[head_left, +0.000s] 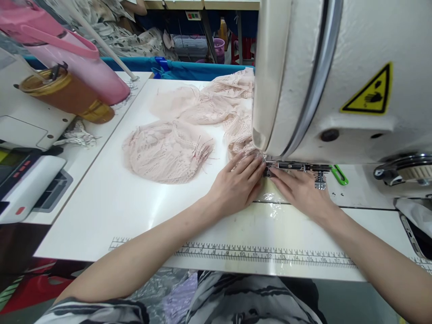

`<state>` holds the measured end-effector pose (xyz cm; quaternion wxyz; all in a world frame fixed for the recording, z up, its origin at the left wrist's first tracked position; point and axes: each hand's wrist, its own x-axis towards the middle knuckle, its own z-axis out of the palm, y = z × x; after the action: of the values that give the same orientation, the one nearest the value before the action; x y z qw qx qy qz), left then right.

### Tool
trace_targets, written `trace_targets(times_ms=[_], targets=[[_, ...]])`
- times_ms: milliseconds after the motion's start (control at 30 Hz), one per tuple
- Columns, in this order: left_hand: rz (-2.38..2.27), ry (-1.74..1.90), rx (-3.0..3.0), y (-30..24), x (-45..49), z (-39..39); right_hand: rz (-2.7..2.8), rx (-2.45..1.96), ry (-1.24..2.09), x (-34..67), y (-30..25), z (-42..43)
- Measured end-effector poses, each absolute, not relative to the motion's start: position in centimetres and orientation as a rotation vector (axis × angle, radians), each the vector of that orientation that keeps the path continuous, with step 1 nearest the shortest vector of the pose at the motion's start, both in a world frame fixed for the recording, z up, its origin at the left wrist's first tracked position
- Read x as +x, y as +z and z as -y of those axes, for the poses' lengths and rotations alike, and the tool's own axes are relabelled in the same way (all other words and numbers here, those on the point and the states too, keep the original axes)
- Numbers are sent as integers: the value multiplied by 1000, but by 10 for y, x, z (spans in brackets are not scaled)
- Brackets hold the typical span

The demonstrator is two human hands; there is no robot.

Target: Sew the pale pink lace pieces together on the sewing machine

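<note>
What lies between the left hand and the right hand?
A metal presser foot; left hand and right hand fingers nearly meet at it. Head view.

Place: a garment sewing workshop, seen from one seated workstation.
Machine: an industrial sewing machine with a heavy cream-coloured head fills the right side; it carries a yellow hand-hazard warning sticker.
Table: a wide white worktable with a measuring scale printed along its near edge.
Material: pale pink lace pieces lie in loose heaps beside the needle area.
Controls: a white control box with red buttons sits at the left.
Surroundings: a blue-lined bin runs behind the table, with piles of patterned fabric beyond it.
</note>
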<state>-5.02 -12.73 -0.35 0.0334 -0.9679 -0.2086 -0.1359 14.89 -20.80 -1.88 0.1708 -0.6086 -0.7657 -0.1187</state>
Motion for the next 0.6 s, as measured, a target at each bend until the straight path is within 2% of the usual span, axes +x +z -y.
trace_targets(times_ms=[300, 467, 600], targets=[[670, -405, -2934, -7, -52, 129, 1966, -1709, -82, 162, -21, 206], [634, -435, -2864, 2, -55, 134, 1900, -1726, -146, 166, -19, 207], [1022, -405, -2697, 29, -76, 120, 1923, -1693, -273, 167, -21, 206]])
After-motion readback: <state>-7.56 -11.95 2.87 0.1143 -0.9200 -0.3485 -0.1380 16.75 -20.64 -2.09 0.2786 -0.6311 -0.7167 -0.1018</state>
